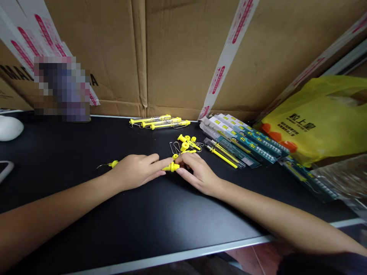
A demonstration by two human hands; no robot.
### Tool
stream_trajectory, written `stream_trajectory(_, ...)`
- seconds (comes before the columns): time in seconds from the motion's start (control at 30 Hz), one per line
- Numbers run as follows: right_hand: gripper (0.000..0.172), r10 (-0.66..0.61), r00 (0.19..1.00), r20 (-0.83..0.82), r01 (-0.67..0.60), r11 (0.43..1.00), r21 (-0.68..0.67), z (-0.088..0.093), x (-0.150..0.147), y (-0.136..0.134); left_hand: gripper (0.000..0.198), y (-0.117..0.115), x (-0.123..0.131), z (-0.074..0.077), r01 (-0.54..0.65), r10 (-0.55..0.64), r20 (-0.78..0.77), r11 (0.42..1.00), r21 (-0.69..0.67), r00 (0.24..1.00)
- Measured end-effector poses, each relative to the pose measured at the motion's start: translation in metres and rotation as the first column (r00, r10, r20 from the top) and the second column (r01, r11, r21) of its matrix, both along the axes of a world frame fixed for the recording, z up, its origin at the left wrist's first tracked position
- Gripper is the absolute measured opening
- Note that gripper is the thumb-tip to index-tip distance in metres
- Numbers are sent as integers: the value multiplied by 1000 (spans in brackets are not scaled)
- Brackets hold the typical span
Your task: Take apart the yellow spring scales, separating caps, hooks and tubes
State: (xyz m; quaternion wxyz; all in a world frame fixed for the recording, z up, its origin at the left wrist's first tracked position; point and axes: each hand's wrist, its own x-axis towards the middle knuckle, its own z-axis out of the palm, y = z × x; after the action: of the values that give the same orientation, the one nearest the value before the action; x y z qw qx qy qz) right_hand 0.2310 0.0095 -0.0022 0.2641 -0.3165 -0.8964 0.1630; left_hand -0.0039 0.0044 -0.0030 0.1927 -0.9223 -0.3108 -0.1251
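Note:
My left hand (139, 171) is closed around a slim tube-like piece with yellow ends (172, 167), held low over the black table. Its far end pokes out at the left of the hand, a yellow tip with a thin bent wire (104, 165). My right hand (197, 173) pinches the yellow cap at the right end between thumb and fingers. The tube's middle is hidden in my left hand. Just beyond my right hand lies a loose pile of small yellow plastic parts (185, 146) and bent metal wires (175, 148).
Several yellow-ended clear tubes with wires (162, 122) lie at the back. At right are stacked printed boxes (249, 133), yellow rods (222, 157) and a yellow plastic bag (323, 118). A large cardboard box (177, 57) stands behind the black table (160, 217). A white rounded object (10, 128) is at left.

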Motion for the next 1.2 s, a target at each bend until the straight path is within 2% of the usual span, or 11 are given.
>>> stream_trajectory(0.1, 20, 10, 1000, 10, -11, 1000, 16, -1, -1, 2, 36, 0, 0, -1, 7, -7, -1, 1000, -11, 1000)
stream_trajectory(0.27, 11, 24, 999, -27, -23, 1000, 16, -3, 0, 1, 36, -1, 0, 0, -2, 2, -1, 1000, -21, 1000)
stream_trajectory(0.6, 17, 10, 1000, -10, -10, 1000, 4, -2, 0, 1, 37, 0, 1, 1, 9, -8, 11, 999, -33, 1000)
stream_trajectory(0.73, 12, 16, 999, -31, -16, 1000, -10, -4, 1, 0, 37, 0, 1, 2, -5, 5, 4, 999, -48, 1000)
stream_trajectory(1.03, 17, 11, 1000, -13, -12, 999, -32, -2, 0, 0, 35, -1, 0, 0, 1, 0, 9, 997, -72, 1000)
stream_trajectory(1.2, 13, -15, 1000, -13, 15, 1000, -15, -4, -1, 0, 36, -1, 0, 1, 5, -5, 8, 999, -46, 1000)
